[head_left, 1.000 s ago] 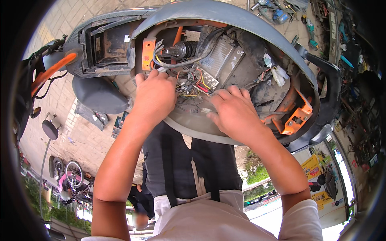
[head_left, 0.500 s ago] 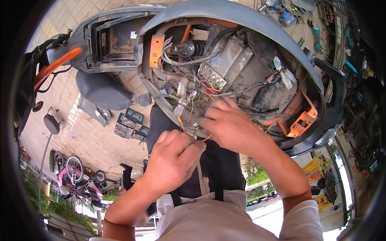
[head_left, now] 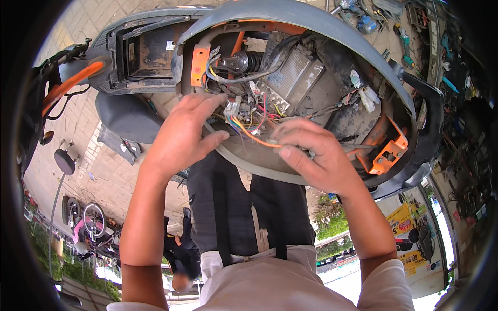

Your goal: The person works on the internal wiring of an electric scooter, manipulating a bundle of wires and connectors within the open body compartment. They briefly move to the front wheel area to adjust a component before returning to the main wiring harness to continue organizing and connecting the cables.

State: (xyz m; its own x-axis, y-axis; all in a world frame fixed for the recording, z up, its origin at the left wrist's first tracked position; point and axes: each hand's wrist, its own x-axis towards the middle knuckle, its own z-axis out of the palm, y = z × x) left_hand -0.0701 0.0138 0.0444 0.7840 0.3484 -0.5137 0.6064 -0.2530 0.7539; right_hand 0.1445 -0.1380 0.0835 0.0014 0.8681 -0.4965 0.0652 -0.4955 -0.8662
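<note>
An electric scooter's body (head_left: 290,11) lies before me with its wiring compartment exposed. My right hand (head_left: 314,153) pinches an orange wire (head_left: 254,136) between thumb and fingers near the compartment's near rim. From there the wire runs left to a whitish plug connector (head_left: 232,110), where several coloured wires gather. My left hand (head_left: 187,127) is beside that connector, thumb spread away from the fingers. Its fingertips are close to the connector; whether they touch it I cannot tell. Behind the wires sits a finned metal controller box (head_left: 298,78).
Orange frame brackets stand at the left (head_left: 199,65) and right (head_left: 386,155) of the compartment. A black shock absorber (head_left: 244,61) lies behind the wires. The detached seat (head_left: 127,116) rests on the paving at left. Tools, including a green-handled one (head_left: 406,46), lie far right. A person (head_left: 181,254) is behind.
My left hand has let go of the orange wire and moved left and up to the connector. My right hand has shifted right, still pinching the wire. A person has come further into view.
</note>
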